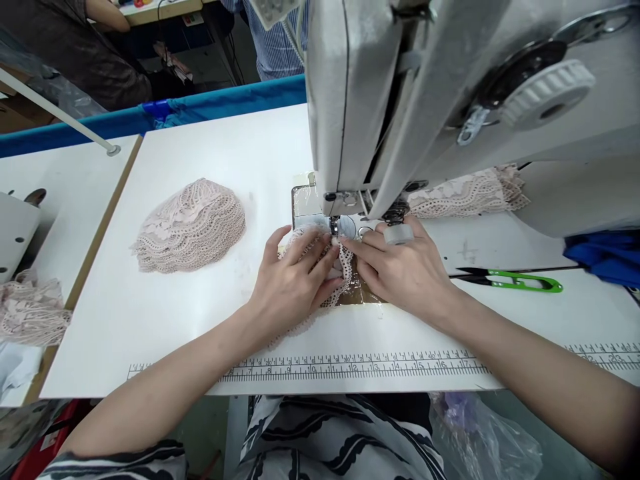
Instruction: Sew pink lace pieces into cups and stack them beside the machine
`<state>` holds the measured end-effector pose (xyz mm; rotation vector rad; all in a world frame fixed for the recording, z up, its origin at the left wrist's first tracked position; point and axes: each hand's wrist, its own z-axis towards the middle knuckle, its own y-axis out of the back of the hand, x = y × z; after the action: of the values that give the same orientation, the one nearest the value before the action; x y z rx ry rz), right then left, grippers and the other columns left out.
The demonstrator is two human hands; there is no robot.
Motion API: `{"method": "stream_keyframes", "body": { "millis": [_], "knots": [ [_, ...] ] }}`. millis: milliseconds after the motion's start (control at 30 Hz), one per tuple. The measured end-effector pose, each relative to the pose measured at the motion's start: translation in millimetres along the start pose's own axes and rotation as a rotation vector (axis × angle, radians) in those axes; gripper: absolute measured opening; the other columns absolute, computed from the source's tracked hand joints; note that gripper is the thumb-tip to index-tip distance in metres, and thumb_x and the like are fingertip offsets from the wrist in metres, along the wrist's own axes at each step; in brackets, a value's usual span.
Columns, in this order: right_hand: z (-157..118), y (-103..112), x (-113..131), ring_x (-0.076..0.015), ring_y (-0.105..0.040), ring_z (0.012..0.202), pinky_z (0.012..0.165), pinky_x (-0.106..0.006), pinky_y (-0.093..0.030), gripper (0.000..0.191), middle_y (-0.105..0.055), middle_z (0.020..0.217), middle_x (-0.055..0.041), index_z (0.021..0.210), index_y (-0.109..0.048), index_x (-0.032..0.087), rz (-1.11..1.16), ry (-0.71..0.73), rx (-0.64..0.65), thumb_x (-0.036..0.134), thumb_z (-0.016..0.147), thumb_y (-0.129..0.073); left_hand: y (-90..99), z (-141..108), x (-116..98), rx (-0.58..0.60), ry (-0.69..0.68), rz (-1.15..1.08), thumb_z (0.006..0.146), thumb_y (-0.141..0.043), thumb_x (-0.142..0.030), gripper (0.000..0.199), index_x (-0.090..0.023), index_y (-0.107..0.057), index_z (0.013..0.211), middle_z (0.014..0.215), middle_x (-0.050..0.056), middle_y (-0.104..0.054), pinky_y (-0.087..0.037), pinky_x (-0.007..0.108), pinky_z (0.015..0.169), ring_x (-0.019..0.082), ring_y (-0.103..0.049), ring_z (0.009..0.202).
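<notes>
A pale pink lace piece [345, 270] lies under the presser foot [334, 227] of the sewing machine [370, 100]. My left hand [295, 270] rests over the lace with its fingers spread and lying flat, hiding much of the piece. To the right of the needle area, my right hand [407, 267] has its index fingertip on the lace edge close to the foot. Its other fingers are bent in, and the edge appears held there; the exact grip is partly hidden. A scalloped strip of lace trails below my left hand toward the table's front.
A stack of pink lace pieces [193, 227] lies to the left, and more lace [470, 193] behind the machine head. Green thread snips [525, 281] lie at right near blue cloth [605, 257]. A ruler strip [310, 368] runs along the front edge. Other people sit beyond.
</notes>
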<state>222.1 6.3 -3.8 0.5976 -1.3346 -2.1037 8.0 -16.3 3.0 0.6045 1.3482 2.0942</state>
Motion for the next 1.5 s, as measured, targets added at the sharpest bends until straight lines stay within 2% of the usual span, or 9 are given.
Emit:
{"method": "stream_keyframes", "body": {
  "millis": [500, 867, 1000, 1067, 1133, 1233, 1300, 1400, 1500],
  "knots": [
    [2, 1, 0, -0.0212, -0.062, 0.082, 0.086, -0.037, -0.034, 0.032, -0.076, 0.085, -0.0071, 0.114, -0.074, 0.015, -0.054, 0.032, -0.048, 0.013, 0.095, -0.048, -2.2, 0, -1, -0.036, 0.017, -0.020, 0.101, -0.053, -0.036, 0.036, -0.014, -0.064, 0.128, 0.125, 0.012, -0.070, -0.030, 0.050, 0.114, 0.026, -0.060, 0.123],
    [5, -2, -1, -0.0226, -0.063, 0.082, 0.088, -0.039, -0.036, 0.031, -0.076, 0.086, -0.0088, 0.114, -0.074, 0.013, -0.063, 0.016, -0.045, 0.013, 0.095, -0.049, -5.2, 2, 4, -0.002, 0.048, -0.024, 0.103, -0.047, -0.039, 0.039, -0.016, -0.062, 0.130, 0.131, 0.011, -0.067, -0.031, 0.052, 0.112, 0.026, -0.058, 0.126],
    [5, -1, -3, -0.0231, -0.064, 0.082, 0.087, -0.040, -0.038, 0.031, -0.076, 0.089, -0.0087, 0.117, -0.071, 0.011, -0.030, 0.041, -0.116, 0.012, 0.094, -0.051, 0.0, 2, 2, -0.007, 0.045, -0.039, 0.103, -0.048, -0.038, 0.039, -0.013, -0.059, 0.131, 0.133, 0.011, -0.065, -0.036, 0.050, 0.111, 0.026, -0.055, 0.128],
    [5, 2, -3, -0.0206, -0.063, 0.077, 0.085, -0.038, -0.040, 0.031, -0.076, 0.100, -0.0091, 0.117, -0.070, 0.011, 0.029, 0.091, -0.155, 0.010, 0.094, -0.049, 4.4, 1, -1, -0.038, 0.022, -0.082, 0.100, -0.053, -0.037, 0.034, -0.011, -0.063, 0.119, 0.121, 0.012, -0.069, -0.046, 0.043, 0.102, 0.026, -0.060, 0.118],
    [4, 4, -3, -0.0177, -0.063, 0.074, 0.082, -0.036, -0.042, 0.031, -0.075, 0.111, -0.0080, 0.112, -0.070, 0.012, 0.106, 0.154, -0.173, 0.007, 0.093, -0.047, 8.5, 0, -3, -0.043, 0.002, -0.137, 0.095, -0.058, -0.042, 0.033, -0.011, -0.066, 0.102, 0.102, 0.010, -0.070, -0.053, 0.039, 0.088, 0.025, -0.064, 0.098],
    [2, 3, -2, -0.0174, -0.067, 0.080, 0.080, -0.034, -0.044, 0.028, -0.076, 0.109, -0.0042, 0.104, -0.071, 0.014, 0.189, 0.205, -0.189, 0.007, 0.094, -0.046, 12.9, -2, -7, 0.018, 0.000, -0.174, 0.086, -0.065, -0.054, 0.042, -0.013, -0.064, 0.096, 0.089, 0.008, -0.065, -0.055, 0.041, 0.081, 0.025, -0.061, 0.085],
    [1, 1, -3, -0.0175, -0.068, 0.084, 0.079, -0.034, -0.045, 0.028, -0.077, 0.105, -0.0030, 0.101, -0.071, 0.014, 0.205, 0.205, -0.208, 0.007, 0.095, -0.045, 15.5, -3, -8, 0.070, 0.003, -0.163, 0.083, -0.067, -0.048, 0.035, -0.014, -0.063, 0.094, 0.088, 0.007, -0.064, -0.056, 0.042, 0.078, 0.025, -0.059, 0.083],
    [1, -2, -3, -0.0174, -0.069, 0.085, 0.078, -0.034, -0.045, 0.029, -0.077, 0.107, -0.0027, 0.102, -0.071, 0.015, 0.209, 0.197, -0.226, 0.007, 0.096, -0.044, 19.1, -4, -9, 0.134, 0.009, -0.127, 0.077, -0.063, -0.024, 0.014, -0.015, -0.060, 0.088, 0.086, 0.006, -0.061, -0.054, 0.039, 0.071, 0.024, -0.057, 0.080],
    [1, -2, -2, -0.0177, -0.070, 0.087, 0.077, -0.034, -0.046, 0.028, -0.077, 0.106, -0.0030, 0.102, -0.070, 0.016, 0.233, 0.197, -0.232, 0.008, 0.096, -0.045, 18.5, -5, -8, 0.142, 0.002, -0.090, 0.070, -0.056, -0.009, 0.019, -0.015, -0.059, 0.088, 0.085, 0.006, -0.061, -0.052, 0.038, 0.068, 0.024, -0.056, 0.078]
  ]
}}
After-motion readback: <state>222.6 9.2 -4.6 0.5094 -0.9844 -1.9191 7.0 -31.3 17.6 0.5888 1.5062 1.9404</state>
